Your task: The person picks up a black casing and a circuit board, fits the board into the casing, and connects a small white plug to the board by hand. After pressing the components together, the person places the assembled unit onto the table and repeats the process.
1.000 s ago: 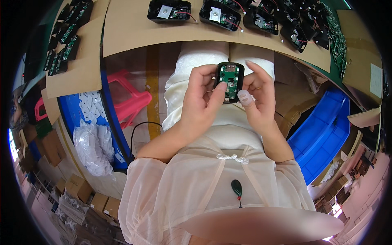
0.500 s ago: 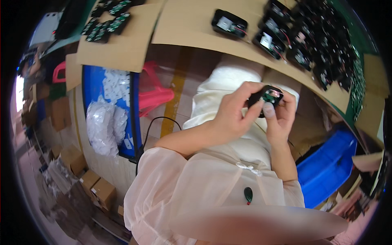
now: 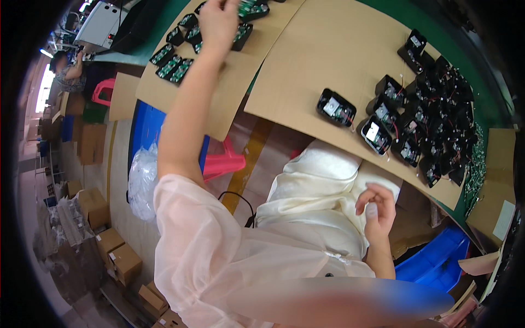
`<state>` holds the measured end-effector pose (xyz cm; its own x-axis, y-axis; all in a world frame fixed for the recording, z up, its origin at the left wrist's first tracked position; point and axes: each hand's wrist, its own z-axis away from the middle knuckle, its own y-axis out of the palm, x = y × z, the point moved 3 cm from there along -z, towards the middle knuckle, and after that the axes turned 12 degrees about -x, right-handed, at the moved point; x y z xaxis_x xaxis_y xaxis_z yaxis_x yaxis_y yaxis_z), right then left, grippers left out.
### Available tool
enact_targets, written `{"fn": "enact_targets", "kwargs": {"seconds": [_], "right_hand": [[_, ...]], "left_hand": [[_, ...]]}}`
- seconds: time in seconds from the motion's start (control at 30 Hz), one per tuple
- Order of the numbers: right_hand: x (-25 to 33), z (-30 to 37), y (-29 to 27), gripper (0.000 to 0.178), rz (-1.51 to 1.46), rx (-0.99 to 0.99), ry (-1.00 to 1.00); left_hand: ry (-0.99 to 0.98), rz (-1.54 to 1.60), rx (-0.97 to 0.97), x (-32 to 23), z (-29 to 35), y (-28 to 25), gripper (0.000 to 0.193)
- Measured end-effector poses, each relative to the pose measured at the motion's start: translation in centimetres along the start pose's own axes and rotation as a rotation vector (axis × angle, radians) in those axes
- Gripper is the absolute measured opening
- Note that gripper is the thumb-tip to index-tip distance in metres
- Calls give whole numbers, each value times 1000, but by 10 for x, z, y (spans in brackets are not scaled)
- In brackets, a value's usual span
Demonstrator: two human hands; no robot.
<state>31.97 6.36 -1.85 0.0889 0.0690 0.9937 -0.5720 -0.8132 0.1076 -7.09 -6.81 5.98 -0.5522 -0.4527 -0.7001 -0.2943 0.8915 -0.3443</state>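
My left hand (image 3: 219,27) reaches out to the far left, over a group of small black housings (image 3: 174,68) with green circuit boards in them. Its fingers are drawn together at the picture's top edge, and what they hold, if anything, I cannot make out. Above my lap hovers my right hand (image 3: 378,212), fingers loosely bent and apart from the thumb, with nothing in it. Nearest to it on the table lies a larger black housing (image 3: 376,135) with a silvery part and red wires; a similar black housing (image 3: 336,107) lies to its left.
Brown cardboard sheets (image 3: 306,54) cover the table. More wired black housings (image 3: 437,109) crowd the right side, beside a heap of small green boards (image 3: 477,164). A blue bin (image 3: 432,262) is below right; a pink stool (image 3: 224,163) and a clear plastic bag (image 3: 143,183) are at left.
Both hands held a small black housing with a green board over my lap. My left hand has left it for the far left table; my right hand has let go. The view has shifted.
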Motion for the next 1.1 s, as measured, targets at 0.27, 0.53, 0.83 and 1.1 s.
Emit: {"fn": "enact_targets", "kwargs": {"seconds": [0.27,0.53,0.83,1.1], "right_hand": [[20,-7,-17,13,235,-36,-33],[19,-18,-25,11,242,-84,-10],[14,-31,-23,12,263,-77,69],[19,-16,-21,12,273,-63,-5]], "left_hand": [[-112,-605,-112,91,-109,57,26],[-287,-944,110,177,-155,78,40],[324,-94,412,-19,-71,178,45],[353,-189,1137,-143,83,237,46]]}}
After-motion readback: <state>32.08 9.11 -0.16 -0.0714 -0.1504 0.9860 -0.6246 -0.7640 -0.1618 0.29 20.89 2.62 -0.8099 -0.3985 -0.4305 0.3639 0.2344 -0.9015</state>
